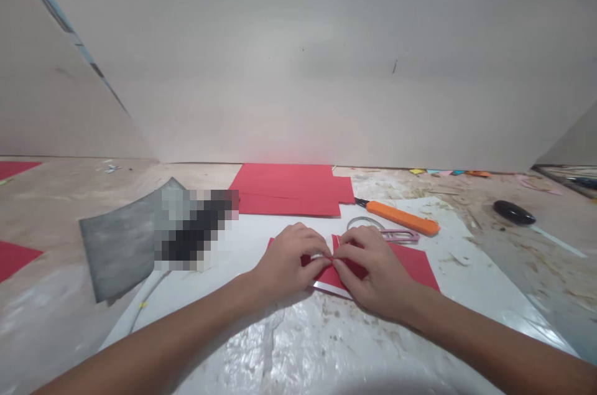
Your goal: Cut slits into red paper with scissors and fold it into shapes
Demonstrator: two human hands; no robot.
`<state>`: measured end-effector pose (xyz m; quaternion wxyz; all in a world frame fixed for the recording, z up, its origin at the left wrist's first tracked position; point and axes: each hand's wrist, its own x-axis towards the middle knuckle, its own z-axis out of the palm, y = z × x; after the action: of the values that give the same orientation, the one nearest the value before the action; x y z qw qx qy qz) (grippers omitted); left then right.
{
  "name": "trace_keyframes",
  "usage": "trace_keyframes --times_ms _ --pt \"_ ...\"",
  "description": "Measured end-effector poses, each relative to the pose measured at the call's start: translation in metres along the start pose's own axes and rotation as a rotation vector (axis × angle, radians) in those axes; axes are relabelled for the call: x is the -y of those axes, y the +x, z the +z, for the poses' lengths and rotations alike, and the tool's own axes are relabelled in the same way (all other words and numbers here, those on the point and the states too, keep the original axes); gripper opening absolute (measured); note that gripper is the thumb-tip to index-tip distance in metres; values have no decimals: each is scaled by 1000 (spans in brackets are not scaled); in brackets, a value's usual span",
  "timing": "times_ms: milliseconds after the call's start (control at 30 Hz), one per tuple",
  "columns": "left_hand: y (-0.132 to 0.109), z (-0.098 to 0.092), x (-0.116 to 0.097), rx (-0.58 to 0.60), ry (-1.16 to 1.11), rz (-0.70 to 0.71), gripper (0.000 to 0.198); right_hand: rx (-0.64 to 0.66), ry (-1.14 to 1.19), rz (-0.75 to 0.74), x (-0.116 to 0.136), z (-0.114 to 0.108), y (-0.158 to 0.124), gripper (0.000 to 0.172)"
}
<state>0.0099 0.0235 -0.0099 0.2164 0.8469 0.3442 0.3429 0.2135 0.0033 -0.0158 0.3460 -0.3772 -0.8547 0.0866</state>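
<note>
A red sheet of paper (415, 262) lies on a white sheet in front of me. My left hand (291, 261) and my right hand (370, 270) meet over its middle, fingers curled and pinching a fold in the paper between the fingertips. The part of the paper under both hands is hidden.
A stack of red paper (289, 188) lies behind the hands by the wall. An orange utility knife (401, 218) and pink-handled scissors (396, 234) rest to the right. A grey sheet (124, 246) sits left, a black oval object (513, 213) far right, red scraps (16, 256) at the left edge.
</note>
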Motion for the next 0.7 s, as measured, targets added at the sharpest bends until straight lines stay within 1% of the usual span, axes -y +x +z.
trace_keyframes --times_ms 100,200,367,600,700 --pt "0 1 -1 10 -2 1 10 -1 15 3 -1 0 0 7" --pt "-1 1 -2 31 7 -13 11 -5 16 4 -2 1 -1 11" --pt "0 0 -1 53 13 -42 13 -19 13 -16 -2 1 -2 8" --pt "-1 0 -6 14 -1 -31 9 -13 -5 -19 1 1 -1 7" --pt "-2 0 -8 22 -5 -29 6 0 -15 -22 2 2 -2 9"
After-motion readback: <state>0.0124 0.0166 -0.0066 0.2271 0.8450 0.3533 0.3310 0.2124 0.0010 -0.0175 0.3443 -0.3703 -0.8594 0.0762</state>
